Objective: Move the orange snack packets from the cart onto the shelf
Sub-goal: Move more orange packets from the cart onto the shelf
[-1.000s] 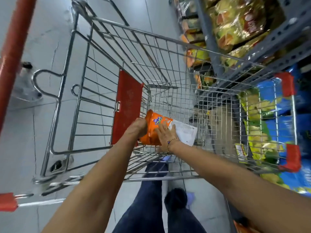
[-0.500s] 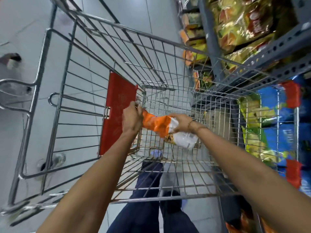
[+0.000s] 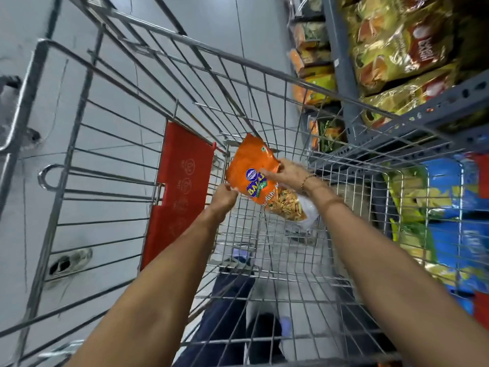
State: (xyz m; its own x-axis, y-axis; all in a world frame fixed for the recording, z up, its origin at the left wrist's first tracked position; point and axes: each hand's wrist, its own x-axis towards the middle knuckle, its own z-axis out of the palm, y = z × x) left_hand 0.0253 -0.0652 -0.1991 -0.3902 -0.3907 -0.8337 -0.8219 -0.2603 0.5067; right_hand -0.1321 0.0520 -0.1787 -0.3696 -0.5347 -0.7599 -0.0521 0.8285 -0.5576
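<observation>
An orange snack packet (image 3: 251, 165) with a blue logo and a clear window of snack mix is held up inside the wire cart (image 3: 264, 83). My left hand (image 3: 223, 198) pinches its lower left edge. Fingers of my right hand (image 3: 289, 173) grip its right side, front face toward me. Both arms reach down into the cart basket. The grey metal shelf (image 3: 444, 102) stands to the right of the cart.
The cart's red child-seat flap (image 3: 180, 186) stands just left of my left hand. The shelf rows hold yellow-green snack bags (image 3: 397, 43) above and blue-and-yellow bags (image 3: 444, 207) below. Grey tiled floor lies to the left. My legs show through the cart bottom.
The packet has been turned from a crumpled sideways hold to face me, and lifted higher in the cart. My view has moved closer to the cart.
</observation>
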